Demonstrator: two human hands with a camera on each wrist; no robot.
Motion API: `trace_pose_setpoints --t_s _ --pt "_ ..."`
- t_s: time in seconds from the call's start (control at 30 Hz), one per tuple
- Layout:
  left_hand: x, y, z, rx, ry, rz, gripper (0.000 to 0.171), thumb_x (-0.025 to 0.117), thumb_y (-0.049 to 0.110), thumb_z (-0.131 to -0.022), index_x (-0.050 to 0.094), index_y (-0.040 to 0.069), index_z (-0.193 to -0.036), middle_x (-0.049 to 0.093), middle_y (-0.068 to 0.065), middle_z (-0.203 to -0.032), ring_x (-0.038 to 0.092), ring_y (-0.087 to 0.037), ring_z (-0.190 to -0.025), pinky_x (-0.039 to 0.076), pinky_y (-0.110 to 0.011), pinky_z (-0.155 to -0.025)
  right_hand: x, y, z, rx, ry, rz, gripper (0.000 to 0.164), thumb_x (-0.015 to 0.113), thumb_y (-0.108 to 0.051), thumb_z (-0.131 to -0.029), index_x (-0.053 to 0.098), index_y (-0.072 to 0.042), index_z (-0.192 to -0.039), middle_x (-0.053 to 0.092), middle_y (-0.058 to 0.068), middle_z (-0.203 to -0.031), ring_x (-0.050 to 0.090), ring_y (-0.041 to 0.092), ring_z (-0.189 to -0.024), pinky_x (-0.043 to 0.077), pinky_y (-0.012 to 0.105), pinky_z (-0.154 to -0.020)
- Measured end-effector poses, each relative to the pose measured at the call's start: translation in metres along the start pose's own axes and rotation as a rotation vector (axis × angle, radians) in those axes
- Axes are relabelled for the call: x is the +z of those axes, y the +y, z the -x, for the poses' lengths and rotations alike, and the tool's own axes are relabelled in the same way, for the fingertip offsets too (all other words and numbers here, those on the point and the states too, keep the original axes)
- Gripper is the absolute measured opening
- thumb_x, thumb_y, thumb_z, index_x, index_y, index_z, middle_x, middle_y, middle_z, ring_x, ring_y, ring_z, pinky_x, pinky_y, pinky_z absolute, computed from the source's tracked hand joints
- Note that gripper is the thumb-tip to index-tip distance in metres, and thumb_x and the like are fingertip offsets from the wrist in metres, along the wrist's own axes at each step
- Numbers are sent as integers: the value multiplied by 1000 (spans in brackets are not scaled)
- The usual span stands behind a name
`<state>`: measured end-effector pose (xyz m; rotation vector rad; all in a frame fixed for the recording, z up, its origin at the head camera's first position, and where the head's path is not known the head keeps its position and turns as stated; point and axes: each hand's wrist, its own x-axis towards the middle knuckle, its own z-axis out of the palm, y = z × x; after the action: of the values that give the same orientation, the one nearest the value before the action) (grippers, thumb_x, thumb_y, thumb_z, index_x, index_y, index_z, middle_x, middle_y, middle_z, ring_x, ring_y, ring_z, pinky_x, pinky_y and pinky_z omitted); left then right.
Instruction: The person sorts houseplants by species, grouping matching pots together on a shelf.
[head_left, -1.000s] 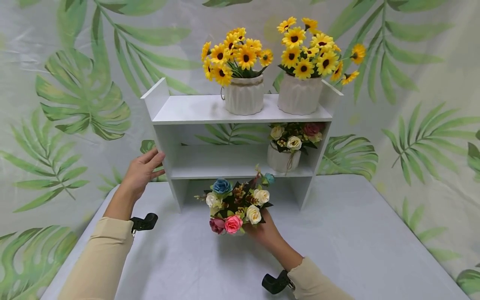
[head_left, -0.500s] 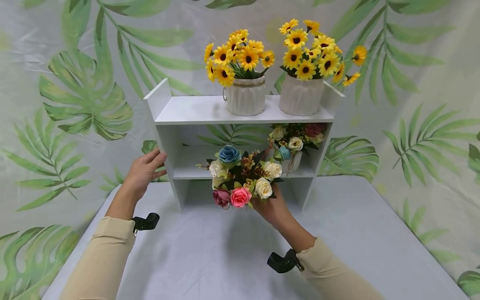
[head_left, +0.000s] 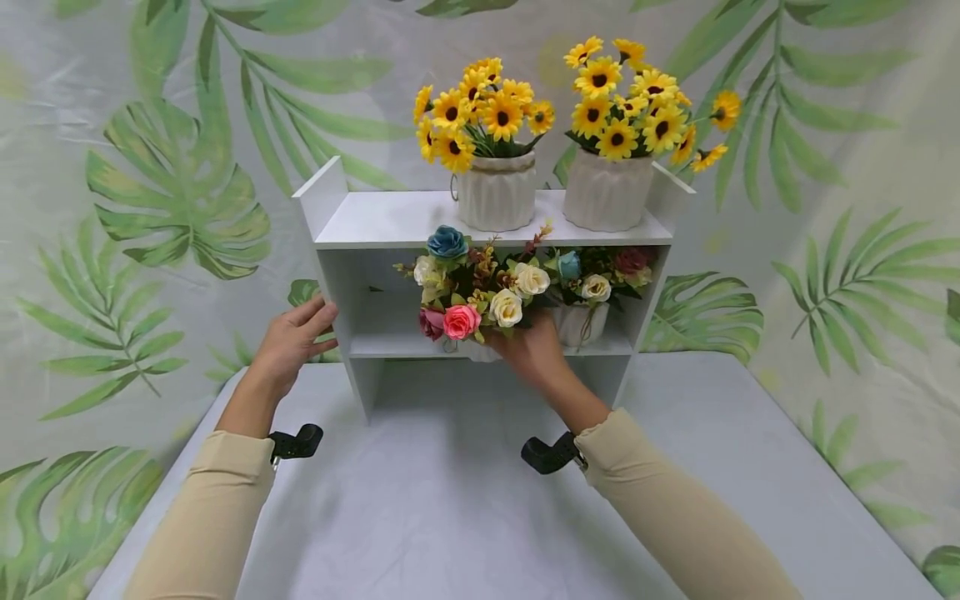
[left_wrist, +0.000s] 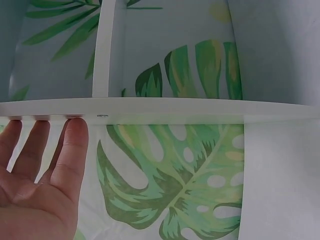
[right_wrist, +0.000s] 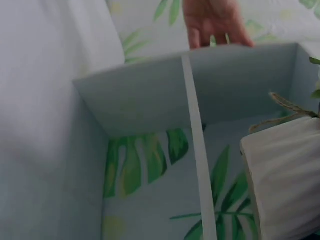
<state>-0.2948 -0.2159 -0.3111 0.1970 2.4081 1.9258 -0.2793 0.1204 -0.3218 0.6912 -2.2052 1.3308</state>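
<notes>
My right hand (head_left: 534,354) grips a pot of artificial roses (head_left: 504,307) in blue, cream, pink and dark red. The blooms hide most of the pot and the fingertips. It overlaps the middle board's front edge in the head view. A white pot (right_wrist: 285,175) tied with twine shows in the right wrist view, at the shelf's middle level. My left hand (head_left: 292,342) is at the left side of the white shelf (head_left: 390,215). In the left wrist view, the left fingertips (left_wrist: 76,127) touch the side panel, with the fingers extended.
Two pots of yellow sunflowers, the left pot (head_left: 497,193) and the right pot (head_left: 609,190), stand on the top board. Another rose pot (head_left: 581,325) sits at the right of the middle level, close beside the held flowers. The white table (head_left: 420,500) spreads below.
The right hand has raised the pot of roses from below the middle board up to that board's front and moved it toward the shelf. The left hand stays at the side panel.
</notes>
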Motion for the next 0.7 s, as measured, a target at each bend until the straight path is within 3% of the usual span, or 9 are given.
trace_pose_setpoints --t_s 0.07,0.2,0.3,0.4,0.53,0.7 --pt "0 0 0 1 2 1 72 49 49 -102 19 18 -160 17 -9 -167 31 -34 -149 37 -50 -120 0 -5 -6 82 -2 79 49 74 -14 -88 59 5 -130 66 23 -126 64 36 -116 58 48 -93" --pt "1 0 1 1 5 -4 73 49 49 -101 20 18 -160 18 -9 -167 31 -34 -150 37 -50 -121 4 -9 -20 318 -51 145 62 75 -26 -89 52 0 -140 62 17 -137 60 30 -125 56 45 -98" --pt "1 0 1 -5 6 -7 73 49 50 -101 19 19 -160 17 -8 -168 31 -34 -150 36 -50 -121 9 -8 -29 382 -84 206 68 76 -30 -88 49 -1 -143 59 15 -140 60 29 -126 55 45 -100" --pt "1 0 1 -9 10 -6 73 49 50 -101 19 19 -160 16 -8 -168 31 -33 -150 37 -49 -121 13 -5 -35 378 -119 282 74 75 -32 -88 43 1 -146 55 16 -145 57 28 -128 54 46 -102" --pt "1 1 1 -12 10 2 74 49 50 -101 19 18 -160 16 -8 -168 31 -33 -150 37 -49 -120 18 1 -41 443 -126 244 87 75 -39 -87 33 -3 -153 44 14 -155 48 28 -138 49 45 -110" --pt "2 1 1 -11 9 -1 73 50 50 -101 20 18 -160 18 -8 -168 31 -33 -150 37 -49 -120 24 11 -46 554 -68 115 88 78 -45 -81 41 -2 -148 50 16 -150 51 30 -133 49 45 -110"
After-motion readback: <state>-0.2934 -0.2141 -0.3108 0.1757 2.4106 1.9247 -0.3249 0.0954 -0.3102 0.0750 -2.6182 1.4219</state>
